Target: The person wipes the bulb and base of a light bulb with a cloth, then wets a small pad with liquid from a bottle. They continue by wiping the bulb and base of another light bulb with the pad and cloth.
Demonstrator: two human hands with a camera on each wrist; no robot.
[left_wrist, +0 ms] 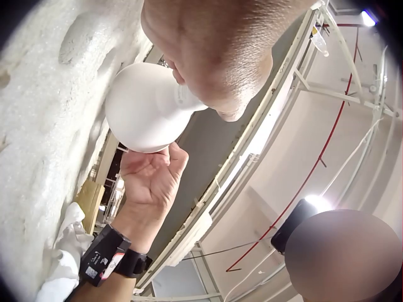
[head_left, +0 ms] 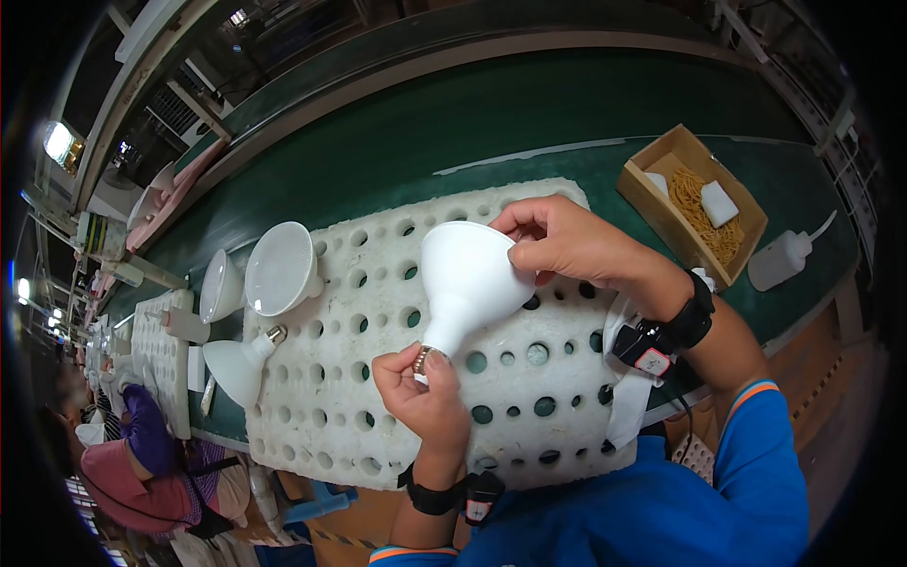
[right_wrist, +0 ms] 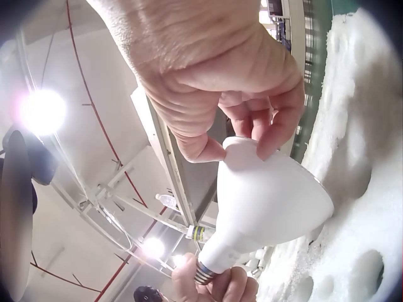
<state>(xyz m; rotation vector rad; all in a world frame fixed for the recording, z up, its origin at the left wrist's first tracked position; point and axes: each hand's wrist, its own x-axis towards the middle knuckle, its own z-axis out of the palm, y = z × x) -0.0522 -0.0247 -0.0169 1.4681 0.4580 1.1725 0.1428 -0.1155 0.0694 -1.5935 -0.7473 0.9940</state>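
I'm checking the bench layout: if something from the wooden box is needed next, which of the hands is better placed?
Probably the right hand: it pinches the wide end of the bulb, on the side nearer the wooden box. The left hand grips its screw base, farther away.

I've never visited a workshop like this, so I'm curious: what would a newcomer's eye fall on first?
The big white lamp bulb, at the middle, with the right hand at its wide end and the left hand at its metal screw base. Under it lies a pale slab full of round holes. At the head view's right, a wooden box holds yellowish strands.
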